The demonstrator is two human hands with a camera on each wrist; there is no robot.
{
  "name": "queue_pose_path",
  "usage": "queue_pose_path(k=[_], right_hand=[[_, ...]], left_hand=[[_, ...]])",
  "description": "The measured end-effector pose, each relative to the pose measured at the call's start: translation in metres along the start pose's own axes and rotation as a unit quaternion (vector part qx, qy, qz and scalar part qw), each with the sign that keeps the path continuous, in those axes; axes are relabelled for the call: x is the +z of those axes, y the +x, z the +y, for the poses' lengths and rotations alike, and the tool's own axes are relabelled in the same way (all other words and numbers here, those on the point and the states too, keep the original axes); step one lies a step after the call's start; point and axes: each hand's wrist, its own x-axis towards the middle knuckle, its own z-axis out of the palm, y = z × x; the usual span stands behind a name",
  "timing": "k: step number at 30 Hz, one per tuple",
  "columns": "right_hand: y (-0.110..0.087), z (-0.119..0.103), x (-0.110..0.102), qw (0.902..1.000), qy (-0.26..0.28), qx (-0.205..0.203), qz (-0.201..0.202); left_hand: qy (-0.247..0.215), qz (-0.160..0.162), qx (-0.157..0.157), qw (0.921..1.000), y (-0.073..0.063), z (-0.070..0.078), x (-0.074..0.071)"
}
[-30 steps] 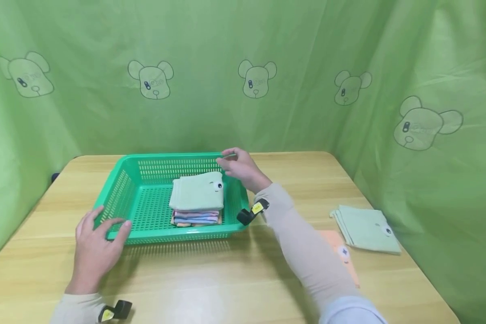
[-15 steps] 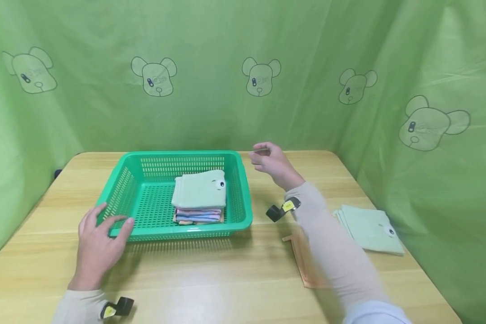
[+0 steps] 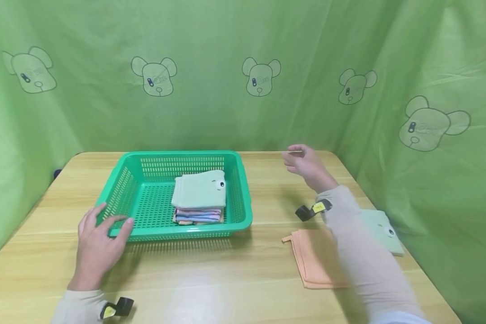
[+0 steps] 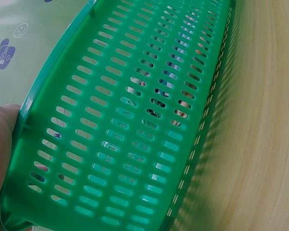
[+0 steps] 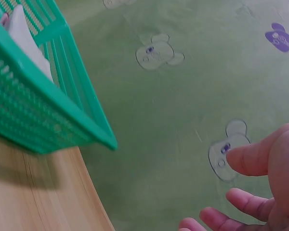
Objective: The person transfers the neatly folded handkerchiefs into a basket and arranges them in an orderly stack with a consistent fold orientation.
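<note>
A green plastic basket [image 3: 245, 193] with slotted walls stands on the wooden table. My left hand [image 3: 99, 252] holds its near left corner, thumb at the front rim and fingers over the left rim. Inside the basket, toward its right side, lies a stack of folded cloths, with a pale green towel [image 3: 200, 191] on top and multicoloured cloth [image 3: 198, 216] below. My right hand [image 3: 308, 166] hovers right of the basket, fingers loosely bent and holding nothing. Below its forearm lies a folded orange towel [image 3: 313, 261]. Another pale green towel [image 3: 382, 229] lies farther right, partly behind the sleeve.
The wooden table [image 3: 210, 279] reaches back to a green curtain [image 3: 210, 112] printed with bear heads, which also hangs along both sides. Each wrist wears a strap with a small black camera [image 3: 305, 212].
My right hand has moved from over the basket's right rim to the right, away from it, uncovering the orange towel. My left hand stays at the basket's corner.
</note>
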Motion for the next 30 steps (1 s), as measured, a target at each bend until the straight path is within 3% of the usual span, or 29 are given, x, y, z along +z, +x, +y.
queue_pose_path(k=[18, 30], right_hand=[[-0.011, 0.047, -0.077, 0.9957, -0.077, 0.048, 0.019], [-0.026, 0.079, -0.128, 0.9756, -0.182, 0.123, -0.012]], left_hand=[[-0.001, -0.01, -0.01, 0.9999, -0.001, 0.0, -0.002], [-0.001, -0.007, -0.013, 0.9999, -0.002, -0.001, -0.001]])
